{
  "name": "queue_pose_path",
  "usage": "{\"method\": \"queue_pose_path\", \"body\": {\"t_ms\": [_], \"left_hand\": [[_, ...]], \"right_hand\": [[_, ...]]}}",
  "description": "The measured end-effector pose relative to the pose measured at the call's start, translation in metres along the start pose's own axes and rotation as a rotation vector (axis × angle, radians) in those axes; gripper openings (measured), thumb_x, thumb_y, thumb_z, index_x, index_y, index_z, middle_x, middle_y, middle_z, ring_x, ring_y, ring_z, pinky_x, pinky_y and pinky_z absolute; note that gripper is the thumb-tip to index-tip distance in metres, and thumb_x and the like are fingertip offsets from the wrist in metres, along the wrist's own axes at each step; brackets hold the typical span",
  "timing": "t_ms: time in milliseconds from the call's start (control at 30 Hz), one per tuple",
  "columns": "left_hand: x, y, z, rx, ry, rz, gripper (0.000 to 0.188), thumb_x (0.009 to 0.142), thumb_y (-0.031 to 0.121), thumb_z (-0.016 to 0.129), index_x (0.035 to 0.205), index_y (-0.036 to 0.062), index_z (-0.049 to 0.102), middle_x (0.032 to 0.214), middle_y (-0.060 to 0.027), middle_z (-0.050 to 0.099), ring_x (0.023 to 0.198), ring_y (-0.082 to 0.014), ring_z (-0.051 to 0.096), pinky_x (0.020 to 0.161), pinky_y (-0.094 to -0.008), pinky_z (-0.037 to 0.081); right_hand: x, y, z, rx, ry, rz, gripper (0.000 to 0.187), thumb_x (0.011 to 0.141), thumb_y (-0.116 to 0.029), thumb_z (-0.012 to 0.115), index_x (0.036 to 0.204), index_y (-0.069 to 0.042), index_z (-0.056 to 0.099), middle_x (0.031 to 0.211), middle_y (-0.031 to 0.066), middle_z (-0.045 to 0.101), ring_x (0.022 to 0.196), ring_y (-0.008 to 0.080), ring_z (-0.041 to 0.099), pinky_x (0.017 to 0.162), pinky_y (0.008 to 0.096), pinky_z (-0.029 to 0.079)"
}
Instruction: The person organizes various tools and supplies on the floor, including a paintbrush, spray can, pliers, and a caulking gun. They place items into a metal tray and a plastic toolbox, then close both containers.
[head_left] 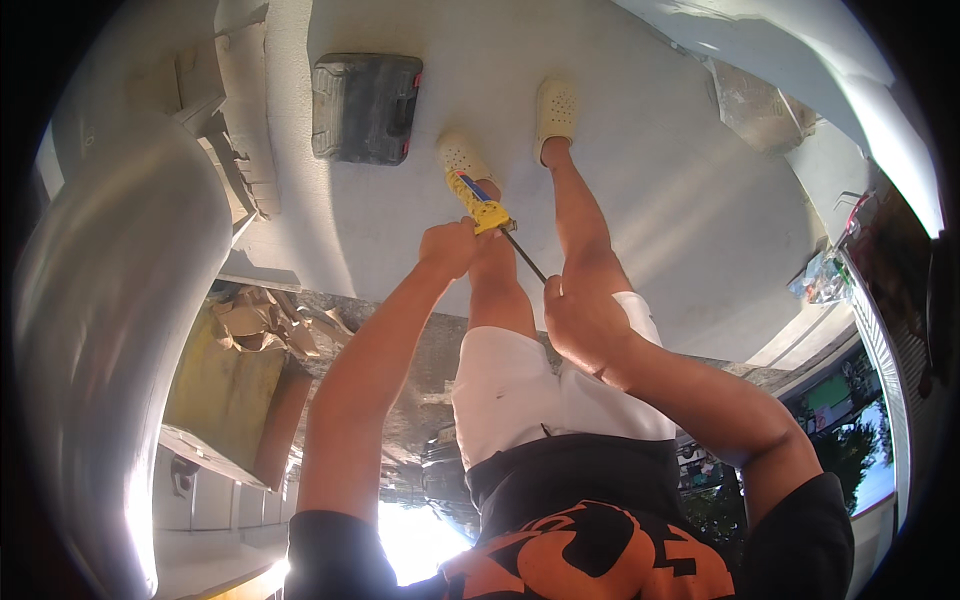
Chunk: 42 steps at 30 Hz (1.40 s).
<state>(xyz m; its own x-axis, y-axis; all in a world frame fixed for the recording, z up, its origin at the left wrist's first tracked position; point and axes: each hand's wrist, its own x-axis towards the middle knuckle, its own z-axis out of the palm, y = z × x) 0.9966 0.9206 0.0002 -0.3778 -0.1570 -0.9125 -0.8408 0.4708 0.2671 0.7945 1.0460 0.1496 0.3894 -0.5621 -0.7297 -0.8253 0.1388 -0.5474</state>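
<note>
My left hand is closed at the yellow body of what looks like a caulking gun. A tube with a blue, red and yellow label lies in its front end. From the back a thin dark rod runs down toward my right hand. The fingers of that hand are closed at the rod's far end, which they hide. I hold the gun in the air in front of my white shorts, its front end pointing away from me and to the left.
A black tool case lies on the grey floor ahead to the left. My feet wear cream clogs. Torn cardboard and a large silvery curved surface stand at left. A plastic bag is at right.
</note>
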Motion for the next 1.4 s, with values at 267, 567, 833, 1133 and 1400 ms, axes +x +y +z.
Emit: {"method": "queue_pose_path", "body": {"t_ms": [267, 567, 833, 1133, 1400], "left_hand": [[0.004, -0.002, 0.006, -0.058, 0.024, -0.049, 0.067, 0.107, 0.063, 0.039, 0.107, 0.0012, 0.063, 0.091, -0.0172, 0.075, 0.086, -0.0341, 0.074, 0.075, -0.0471, 0.056], [0.001, 0.0, 0.009, -0.013, -0.017, 0.006, 0.07, 0.103, 0.07, 0.04, 0.103, 0.0028, 0.059, 0.081, -0.0171, 0.073, 0.076, -0.0357, 0.072, 0.07, -0.0477, 0.055], [-0.024, 0.011, 0.038, -0.493, 0.007, -0.076, 0.087, 0.1, 0.075, 0.039, 0.148, 0.0028, 0.051, 0.122, -0.0211, 0.07, 0.113, -0.034, 0.07, 0.093, -0.0431, 0.054], [0.011, -0.038, 0.047, -2.296, -0.24, -0.356, 0.07, 0.102, 0.046, 0.054, 0.143, -0.0093, 0.042, 0.124, -0.0222, 0.064, 0.114, -0.0359, 0.063, 0.105, -0.0452, 0.047], [0.001, -0.012, 0.049, -2.643, -0.063, 0.162, 0.05, 0.098, 0.026, 0.068, 0.133, -0.0042, 0.05, 0.126, -0.0219, 0.061, 0.12, -0.0357, 0.06, 0.105, -0.051, 0.05]], "right_hand": [[0.005, -0.001, -0.014, 1.365, 0.018, 0.523, 0.024, 0.103, -0.015, 0.048, 0.1, 0.003, 0.063, 0.08, 0.0202, 0.073, 0.074, 0.0253, 0.073, 0.059, 0.0382, 0.051], [-0.011, -0.025, -0.021, -0.008, -0.049, -0.009, 0.065, 0.084, -0.01, 0.069, 0.138, 0.022, 0.048, 0.071, 0.0165, 0.072, 0.064, 0.0271, 0.074, 0.055, 0.0361, 0.057], [-0.029, -0.039, -0.039, 0.278, -0.115, 0.202, 0.067, 0.083, -0.012, 0.068, 0.138, 0.022, 0.049, 0.068, 0.0125, 0.07, 0.057, 0.022, 0.071, 0.049, 0.0349, 0.055], [-0.08, -0.054, -0.039, 0.187, -0.085, 0.016, 0.068, 0.085, -0.013, 0.061, 0.143, 0.02, 0.046, 0.07, 0.0107, 0.067, 0.053, 0.0234, 0.067, 0.047, 0.0357, 0.053], [-0.11, -0.028, -0.034, 0.229, -0.161, -0.039, 0.069, 0.093, -0.016, 0.059, 0.15, 0.017, 0.038, 0.07, 0.0125, 0.066, 0.054, 0.0282, 0.066, 0.05, 0.0422, 0.053]]}}
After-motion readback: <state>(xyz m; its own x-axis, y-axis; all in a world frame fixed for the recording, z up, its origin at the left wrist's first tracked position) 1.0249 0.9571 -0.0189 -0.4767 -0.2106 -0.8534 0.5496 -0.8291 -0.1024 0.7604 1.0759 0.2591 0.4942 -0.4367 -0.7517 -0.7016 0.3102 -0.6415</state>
